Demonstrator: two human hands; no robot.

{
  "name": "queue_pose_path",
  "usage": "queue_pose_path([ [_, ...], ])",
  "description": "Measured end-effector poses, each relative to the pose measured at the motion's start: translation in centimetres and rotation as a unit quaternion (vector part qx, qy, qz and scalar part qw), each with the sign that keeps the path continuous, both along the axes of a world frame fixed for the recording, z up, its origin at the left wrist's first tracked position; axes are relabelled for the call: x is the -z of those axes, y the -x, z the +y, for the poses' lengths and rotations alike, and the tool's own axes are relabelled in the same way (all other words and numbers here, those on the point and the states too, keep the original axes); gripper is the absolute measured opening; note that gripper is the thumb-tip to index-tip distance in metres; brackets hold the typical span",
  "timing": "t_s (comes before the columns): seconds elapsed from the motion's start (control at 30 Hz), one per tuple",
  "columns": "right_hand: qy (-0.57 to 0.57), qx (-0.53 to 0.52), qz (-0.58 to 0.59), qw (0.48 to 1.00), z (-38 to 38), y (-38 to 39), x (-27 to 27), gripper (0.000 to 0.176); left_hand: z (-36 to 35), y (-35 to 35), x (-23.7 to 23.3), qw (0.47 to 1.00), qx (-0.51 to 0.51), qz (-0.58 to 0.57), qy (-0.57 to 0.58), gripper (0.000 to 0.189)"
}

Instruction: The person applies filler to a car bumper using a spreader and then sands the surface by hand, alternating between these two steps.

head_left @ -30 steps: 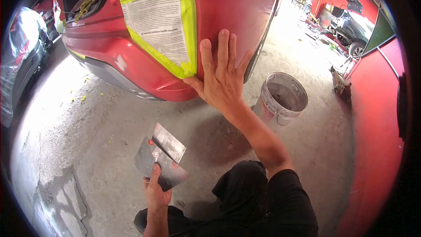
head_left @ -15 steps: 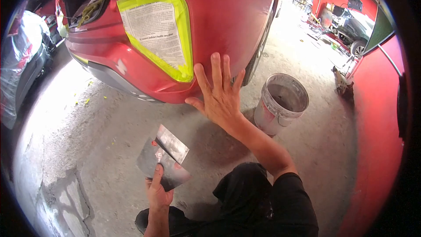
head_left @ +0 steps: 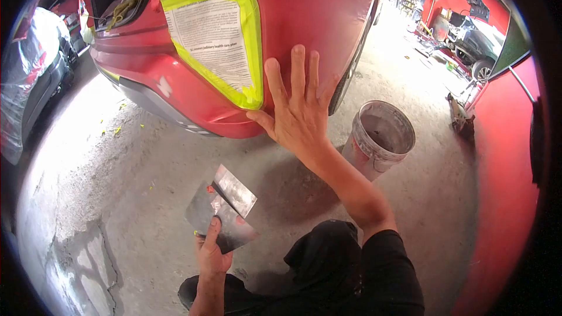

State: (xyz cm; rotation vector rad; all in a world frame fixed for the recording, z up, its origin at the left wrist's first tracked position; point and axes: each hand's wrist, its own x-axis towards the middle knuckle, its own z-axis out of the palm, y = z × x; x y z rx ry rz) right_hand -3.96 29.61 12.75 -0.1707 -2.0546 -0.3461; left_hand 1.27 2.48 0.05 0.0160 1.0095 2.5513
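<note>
My right hand (head_left: 301,117) lies flat with fingers spread against the red car's rear side panel (head_left: 316,11), just right of the taped corner. Newspaper (head_left: 208,41) edged with bright yellow masking tape (head_left: 254,52) covers a light-shaped area of the body beside my thumb. Low over the floor, my left hand (head_left: 212,254) grips thin metal putty spreader plates (head_left: 219,208), thumb on top. One is a wide grey sheet with small red smears; a narrower shiny blade (head_left: 235,190) rests over it. The fingers beneath are hidden.
A dusty bucket (head_left: 380,134) stands on the concrete floor (head_left: 158,199) right of the car. To the left is a plastic-covered vehicle (head_left: 35,82). A red wall (head_left: 503,158) runs along the right, with another car (head_left: 477,47) in pieces farther back.
My right hand has slid upward a little along the red panel, still spread. The left hand keeps its hold on the spreader plates, and the view has shifted slightly.
</note>
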Motion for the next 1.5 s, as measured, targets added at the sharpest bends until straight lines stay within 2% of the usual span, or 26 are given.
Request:
queue_pose_path([
  [0.23, -0.008, 0.011, -0.054, 0.998, -0.6, -2.0, 3.6, 0.101, -0.3, -0.1, 0.1, 1.0, 0.004, -0.011, -0.004, 0.04],
  [0.3, 0.08, -0.069, -0.118, 0.987, -2.1, -5.0, 3.8, 0.098, -0.4, -0.1, 0.3, 1.0, -0.004, -0.012, -0.006, 0.039],
  [0.33, 0.183, -0.169, -0.128, 0.96, -2.9, -6.7, 4.4, 0.089, -0.3, -0.2, 0.2, 1.0, -0.002, -0.015, -0.01, 0.039],
  [0.37, 0.282, -0.266, -0.136, 0.912, -3.5, -8.1, 5.1, 0.08, 0.0, -0.3, -0.1, 1.0, -0.001, -0.018, -0.015, 0.039],
  [0.4, 0.404, -0.336, -0.204, 0.826, -3.8, -9.1, 6.0, 0.068, 0.5, -0.3, -0.5, 1.0, 0.0, -0.022, -0.021, 0.038],
  [0.43, 0.517, -0.393, -0.268, 0.712, -4.1, -10.1, 6.9, 0.057, 1.2, -0.8, -0.8, 1.0, 0.004, -0.022, -0.011, 0.038],
  [0.5, 0.702, -0.455, -0.262, 0.482, -4.6, -11.3, 7.5, 0.053, 3.0, -1.9, -1.3, 1.0, 0.009, -0.022, 0.008, 0.037],
  [0.53, 0.772, -0.467, -0.252, 0.35, -4.7, -11.7, 7.5, 0.051, 3.5, -2.1, -1.9, 0.998, 0.053, -0.012, -0.013, 0.035],
  [0.63, 0.799, -0.486, -0.141, 0.324, -4.7, -11.9, 6.6, 0.046, 5.9, -2.5, -2.7, 0.999, 0.033, -0.024, -0.02, 0.032],
  [0.67, 0.802, -0.484, -0.129, 0.325, -4.5, -11.9, 6.3, 0.045, 6.5, -2.5, -2.7, 0.999, 0.031, -0.013, -0.017, 0.032],
  [0.77, 0.835, -0.319, -0.197, 0.403, -3.4, -12.2, 4.7, 0.039, 8.2, -2.3, -2.4, 0.999, 0.023, 0.021, -0.005, 0.029],
  [0.83, 0.851, -0.35, -0.036, 0.39, -1.7, -11.5, 4.4, 0.034, 8.6, -1.8, -3.3, 1.0, -0.015, 0.005, 0.012, 0.033],
  [0.87, 0.727, -0.351, -0.046, 0.588, -0.5, -12.1, 4.5, 0.032, 8.7, -1.5, -3.6, 0.999, -0.035, -0.006, 0.022, 0.035],
  [0.9, 0.575, -0.291, -0.021, 0.764, 0.7, -12.6, 4.7, 0.03, 8.6, -0.5, -3.7, 1.0, -0.014, 0.002, 0.007, 0.041],
  [0.93, 0.314, -0.186, -0.133, 0.922, 2.7, -14.5, 5.5, 0.033, 8.1, 0.7, -3.4, 1.0, 0.0, 0.005, -0.005, 0.046],
  [0.97, 0.008, -0.055, -0.133, 0.99, 4.7, -16.5, 6.2, 0.037, 6.7, 1.1, -2.0, 0.94, -0.012, 0.234, 0.249, 0.056],
  [1.0, -0.033, -0.065, -0.143, 0.987, 4.6, -16.9, 5.8, 0.038, 5.0, 1.0, -0.8, 0.772, -0.099, 0.404, 0.481, 0.067],
  [1.03, -0.019, -0.116, -0.16, 0.98, 3.6, -16.8, 5.1, 0.038, 3.8, 1.2, -0.7, 0.681, -0.128, 0.436, 0.575, 0.06],
  [1.07, -0.016, -0.152, -0.171, 0.973, 3.0, -16.6, 4.3, 0.038, 4.4, 1.6, -1.4, 0.761, -0.109, 0.385, 0.511, 0.053],
  [1.1, -0.02, -0.184, -0.174, 0.967, 2.4, -16.2, 3.6, 0.038, 5.0, 2.2, -2.7, 0.924, -0.095, 0.255, 0.269, 0.047],
  [1.13, -0.022, -0.21, -0.175, 0.962, 1.2, -15.5, 3.2, 0.038, 5.3, 1.9, -4.4, 0.984, -0.095, 0.141, 0.044, 0.042],
  [1.17, -0.027, -0.23, -0.174, 0.957, 0.2, -15.0, 2.5, 0.038, 5.4, 1.6, -5.5, 0.986, -0.108, 0.12, -0.038, 0.038],
  [1.23, -0.021, -0.268, -0.173, 0.948, -1.5, -14.0, 2.2, 0.038, 5.3, 1.7, -5.4, 0.975, -0.128, 0.138, -0.121, 0.035],
  [1.33, -0.023, -0.295, -0.175, 0.939, -3.1, -13.4, 1.5, 0.039, 2.5, 1.6, -6.7, 0.975, -0.14, 0.156, -0.075, 0.029],
  [1.43, -0.022, -0.314, -0.18, 0.932, -3.5, -12.7, 1.1, 0.039, 1.9, 2.0, -6.5, 0.97, -0.156, 0.15, -0.112, 0.03],
  [1.5, -0.02, -0.322, -0.183, 0.929, -3.4, -12.5, 0.8, 0.039, 2.1, 2.3, -5.9, 0.974, -0.147, 0.147, -0.091, 0.032],
])
